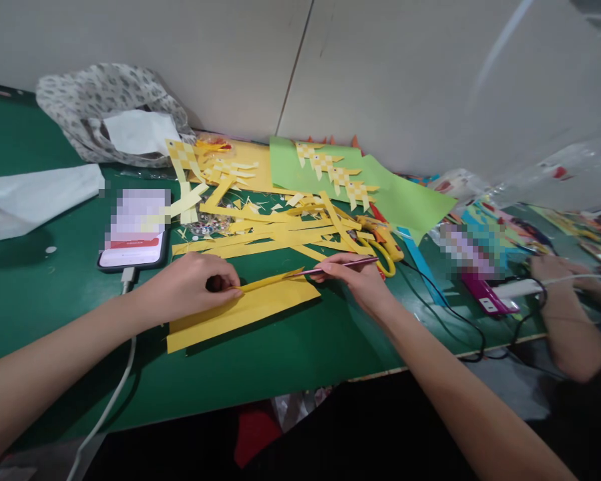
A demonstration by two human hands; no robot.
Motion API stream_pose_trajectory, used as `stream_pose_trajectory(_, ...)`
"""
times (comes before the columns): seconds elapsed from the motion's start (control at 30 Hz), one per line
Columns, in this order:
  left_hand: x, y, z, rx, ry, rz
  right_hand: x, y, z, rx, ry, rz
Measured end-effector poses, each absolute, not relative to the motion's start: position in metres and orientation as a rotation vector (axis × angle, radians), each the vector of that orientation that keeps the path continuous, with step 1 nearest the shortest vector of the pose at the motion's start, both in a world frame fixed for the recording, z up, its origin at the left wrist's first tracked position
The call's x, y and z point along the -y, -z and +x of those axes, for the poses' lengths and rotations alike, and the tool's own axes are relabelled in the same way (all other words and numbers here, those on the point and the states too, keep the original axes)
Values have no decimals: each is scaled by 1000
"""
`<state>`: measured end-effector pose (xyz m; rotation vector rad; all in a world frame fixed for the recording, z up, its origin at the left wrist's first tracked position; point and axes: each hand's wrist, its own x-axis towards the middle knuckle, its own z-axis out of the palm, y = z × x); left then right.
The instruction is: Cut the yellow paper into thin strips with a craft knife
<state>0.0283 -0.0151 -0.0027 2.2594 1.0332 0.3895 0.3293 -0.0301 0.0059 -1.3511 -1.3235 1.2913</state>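
Observation:
A folded sheet of yellow paper (245, 314) lies at a slant near the front of the green table. My left hand (205, 280) is closed at its upper edge, thumb and forefinger pinching a narrow raised strip of the paper. In my right hand (353, 275) is a slim purplish pen-like tool (350, 264), held like a pencil. Its thin tip touches or hovers at the strip's right end; whether it is a pencil or a blade I cannot tell. Just behind my hands lies a heap of yellow paper strips (260, 234). Scissors with yellow handles (383, 257) rest beside my right hand.
A phone (135, 227) with a white cable (125, 384) lies at left, near a patterned cloth bag (105, 87). Checkered paper fish (323, 162) rest on green paper (405, 190) at the back. Another person's hand (553, 270) is at right, near a magenta phone (485, 294).

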Motion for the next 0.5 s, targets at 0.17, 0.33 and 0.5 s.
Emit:
stream_pose_trajectory(0.17, 16, 2, 29, -1041, -395, 2251, 22, -4, 349, 1359, -1240, -1354)
stream_pose_trajectory(0.33, 16, 3, 29, -1048, -404, 2249, 18, -6, 363, 1319, -1165, -1397)
stream_pose_trajectory(0.5, 15, 4, 28, -1045, -397, 2248, 18, -16, 365, 1245, -1122, -1401)
